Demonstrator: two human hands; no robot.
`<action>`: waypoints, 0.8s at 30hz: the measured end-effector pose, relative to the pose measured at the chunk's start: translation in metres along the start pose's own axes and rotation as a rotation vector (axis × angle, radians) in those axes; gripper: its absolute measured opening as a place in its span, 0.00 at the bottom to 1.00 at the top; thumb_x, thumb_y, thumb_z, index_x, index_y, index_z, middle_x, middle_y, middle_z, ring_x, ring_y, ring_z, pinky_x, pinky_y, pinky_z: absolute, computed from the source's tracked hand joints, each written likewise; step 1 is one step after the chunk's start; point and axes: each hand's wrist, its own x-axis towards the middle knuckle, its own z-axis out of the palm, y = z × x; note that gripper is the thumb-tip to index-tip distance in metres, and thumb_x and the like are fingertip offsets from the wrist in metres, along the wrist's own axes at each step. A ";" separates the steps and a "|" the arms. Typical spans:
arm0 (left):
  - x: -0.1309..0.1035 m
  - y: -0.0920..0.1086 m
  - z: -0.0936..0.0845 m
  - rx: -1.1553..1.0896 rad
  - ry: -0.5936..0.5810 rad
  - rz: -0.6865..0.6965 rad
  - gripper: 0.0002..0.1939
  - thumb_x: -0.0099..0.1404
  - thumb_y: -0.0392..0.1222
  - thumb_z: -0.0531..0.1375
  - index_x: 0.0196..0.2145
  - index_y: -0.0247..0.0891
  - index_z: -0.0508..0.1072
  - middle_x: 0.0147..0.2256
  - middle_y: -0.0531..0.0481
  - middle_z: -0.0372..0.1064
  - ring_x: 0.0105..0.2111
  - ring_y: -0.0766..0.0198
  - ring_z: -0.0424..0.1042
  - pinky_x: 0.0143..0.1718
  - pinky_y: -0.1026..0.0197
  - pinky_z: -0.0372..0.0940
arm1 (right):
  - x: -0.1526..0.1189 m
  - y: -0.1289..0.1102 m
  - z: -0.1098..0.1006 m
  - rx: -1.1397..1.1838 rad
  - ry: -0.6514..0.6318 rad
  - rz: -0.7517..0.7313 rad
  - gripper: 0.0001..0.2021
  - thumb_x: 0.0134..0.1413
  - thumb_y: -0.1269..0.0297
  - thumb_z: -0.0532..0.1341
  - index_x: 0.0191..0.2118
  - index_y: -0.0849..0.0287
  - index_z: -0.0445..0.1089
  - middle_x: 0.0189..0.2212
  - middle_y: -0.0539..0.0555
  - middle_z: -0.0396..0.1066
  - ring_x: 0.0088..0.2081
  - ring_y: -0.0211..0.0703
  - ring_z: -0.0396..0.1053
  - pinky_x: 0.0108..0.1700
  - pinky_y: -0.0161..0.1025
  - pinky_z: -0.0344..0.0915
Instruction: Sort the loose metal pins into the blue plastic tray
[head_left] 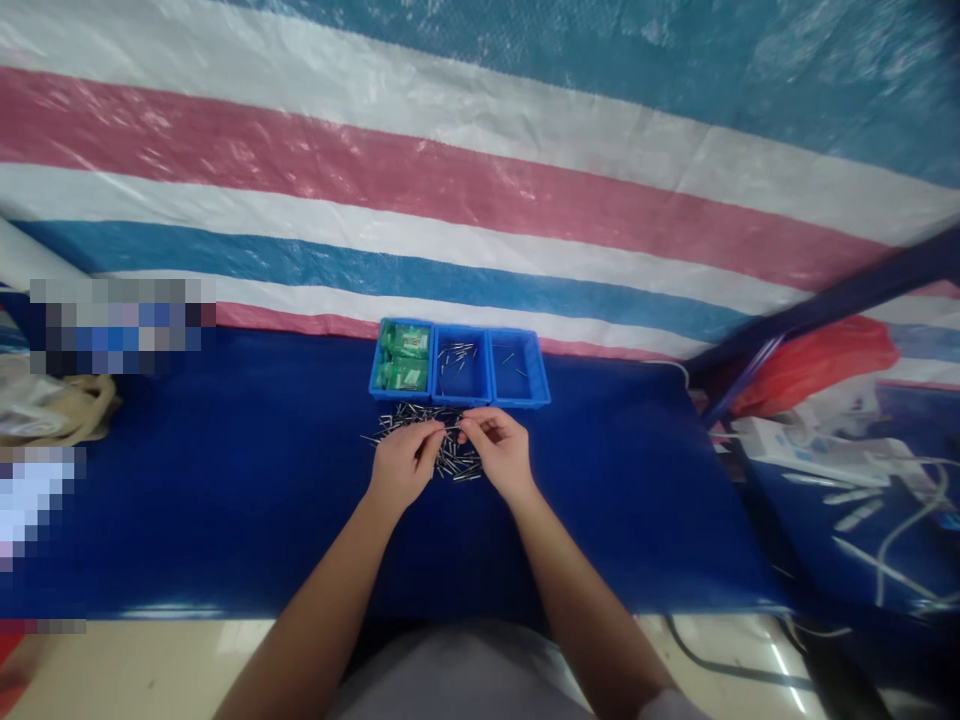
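Both hands meet over a pile of small thin metal pieces (459,462) on the blue table. My left hand (405,460) pinches one end of a thin metal piece (451,428). The fingertips of my right hand (501,450) are closed on its other end. Just behind the pile stand three joined blue bins. Green packets (409,342) fill the left bin (375,375). Several thin pieces lie in the middle bin (463,385), and a few in the right bin (529,385).
A striped plastic sheet (480,190) hangs behind the blue table (225,480). At the right are a red bag (832,365), a white power strip (825,450) and cables. A tan basket (94,405) sits at the far left.
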 end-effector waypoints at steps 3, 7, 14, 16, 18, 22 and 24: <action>0.001 0.000 0.000 0.030 0.004 -0.011 0.09 0.69 0.42 0.56 0.41 0.40 0.76 0.38 0.48 0.78 0.37 0.64 0.78 0.41 0.62 0.71 | -0.002 -0.001 0.001 -0.002 -0.023 -0.010 0.09 0.51 0.58 0.69 0.36 0.56 0.76 0.25 0.50 0.75 0.27 0.40 0.74 0.34 0.39 0.72; 0.001 0.000 -0.001 0.064 0.001 0.005 0.09 0.69 0.42 0.56 0.40 0.39 0.75 0.37 0.48 0.78 0.36 0.64 0.78 0.39 0.63 0.71 | -0.003 0.000 0.001 -0.017 -0.061 -0.008 0.07 0.53 0.60 0.68 0.38 0.55 0.77 0.29 0.51 0.77 0.30 0.40 0.75 0.36 0.39 0.73; 0.001 -0.001 0.000 0.089 0.041 0.033 0.08 0.68 0.41 0.57 0.40 0.39 0.75 0.37 0.48 0.78 0.35 0.64 0.78 0.38 0.63 0.70 | -0.003 0.003 -0.001 -0.054 -0.062 -0.012 0.08 0.52 0.60 0.68 0.39 0.55 0.78 0.33 0.53 0.78 0.32 0.41 0.75 0.38 0.39 0.74; 0.001 -0.001 0.000 0.092 0.045 0.025 0.08 0.68 0.42 0.57 0.40 0.39 0.75 0.36 0.48 0.78 0.34 0.64 0.77 0.38 0.63 0.70 | -0.003 0.002 -0.001 -0.063 -0.061 -0.012 0.08 0.52 0.59 0.68 0.39 0.55 0.78 0.33 0.53 0.78 0.32 0.42 0.75 0.38 0.40 0.74; 0.001 -0.001 0.000 0.089 0.038 0.015 0.08 0.68 0.42 0.57 0.40 0.39 0.76 0.36 0.49 0.78 0.34 0.64 0.77 0.37 0.63 0.70 | -0.003 0.002 0.000 -0.073 -0.059 -0.010 0.09 0.52 0.59 0.68 0.39 0.54 0.78 0.33 0.53 0.78 0.32 0.42 0.75 0.38 0.40 0.74; -0.001 -0.002 0.001 0.058 0.030 -0.028 0.09 0.68 0.43 0.58 0.41 0.40 0.76 0.36 0.50 0.78 0.32 0.65 0.77 0.37 0.63 0.70 | -0.003 0.001 0.000 -0.072 -0.051 -0.012 0.08 0.52 0.60 0.68 0.38 0.54 0.78 0.33 0.53 0.78 0.32 0.42 0.75 0.37 0.40 0.74; -0.002 -0.003 0.002 0.046 0.029 -0.057 0.10 0.68 0.44 0.58 0.43 0.40 0.76 0.34 0.50 0.78 0.30 0.66 0.76 0.35 0.64 0.70 | -0.004 0.000 0.000 -0.070 -0.057 -0.017 0.07 0.53 0.60 0.68 0.38 0.54 0.78 0.33 0.53 0.78 0.32 0.42 0.76 0.37 0.40 0.74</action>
